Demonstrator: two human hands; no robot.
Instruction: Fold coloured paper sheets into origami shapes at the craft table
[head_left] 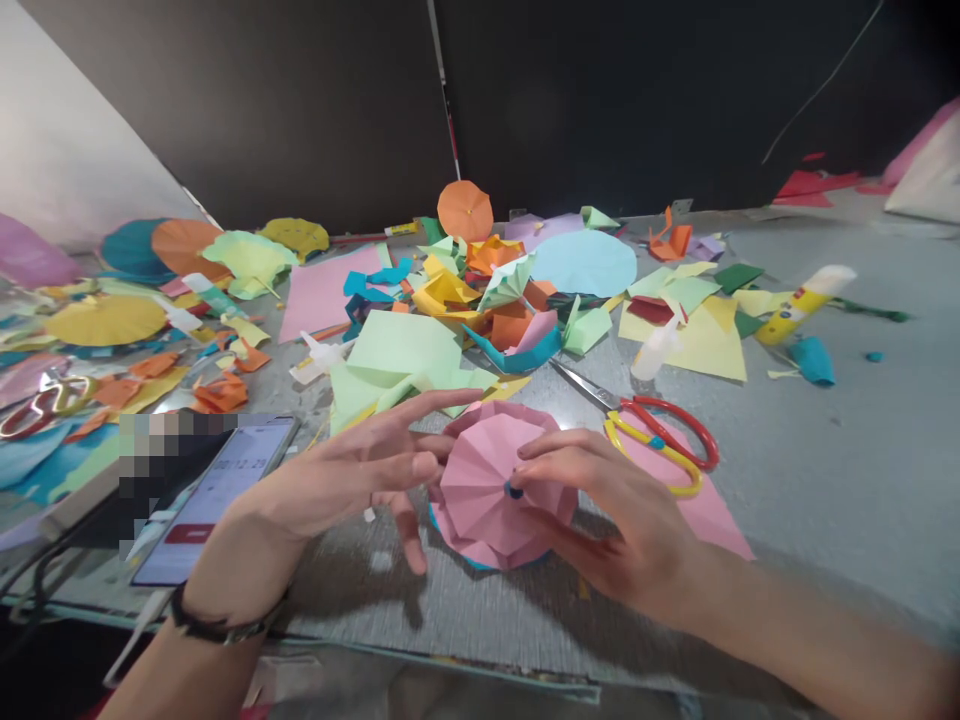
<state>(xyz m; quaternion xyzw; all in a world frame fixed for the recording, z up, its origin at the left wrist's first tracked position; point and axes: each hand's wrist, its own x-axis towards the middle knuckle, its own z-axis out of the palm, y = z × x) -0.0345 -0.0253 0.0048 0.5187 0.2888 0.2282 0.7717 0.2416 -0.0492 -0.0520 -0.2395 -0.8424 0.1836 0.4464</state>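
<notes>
A pink pleated paper umbrella [480, 480] lies on the grey table in front of me, in layers, with blue paper showing under its near edge. At its middle sits a small dark blue piece [514, 490]. The thumb and curled fingers of my right hand [607, 500] close in on that centre. My left hand [352, 470] is spread at the umbrella's left edge, its fingers apart and holding nothing; some fingertips reach behind the rim, so contact there is unclear. Open scissors [660, 440] with red and yellow handles lie just beyond my right hand, partly on pink paper [712, 510].
A phone [225, 500] and cables lie left of my left wrist. Coloured paper scraps [450, 290] heap across the back, with a small glue bottle [660, 345], a yellow glue stick [806, 305] and a blue paper roll [812, 360]. More pleated discs [105, 320] stand left. A dark panel [637, 100] rises behind.
</notes>
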